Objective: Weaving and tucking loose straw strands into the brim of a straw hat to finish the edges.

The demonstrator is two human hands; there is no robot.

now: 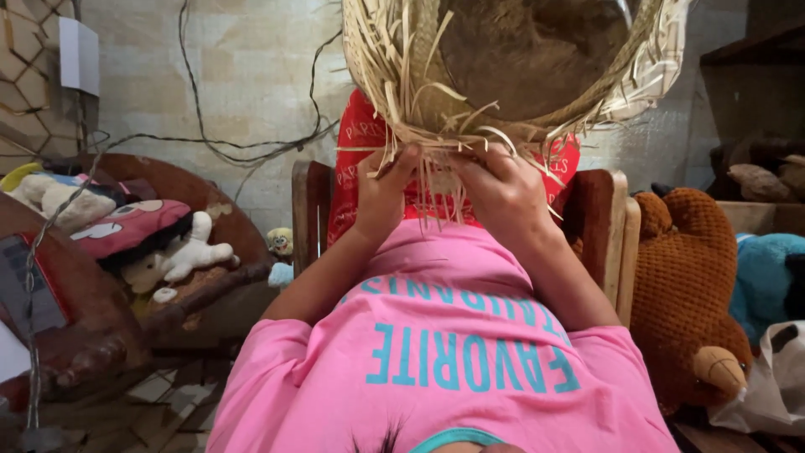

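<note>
Together, left hand [381, 195] and right hand [503, 191] pinch loose strands of the straw basket [503, 67].

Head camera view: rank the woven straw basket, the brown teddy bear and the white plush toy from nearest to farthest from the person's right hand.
1. Woven straw basket, held above the right hand, whose fingers grip its loose strands.
2. Brown teddy bear, off to the right beside the wooden chair.
3. White plush toy, far left, beyond the left hand.

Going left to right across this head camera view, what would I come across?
White plush toys → left hand → straw weaving → right hand → brown teddy bear → blue plush toy.
</note>
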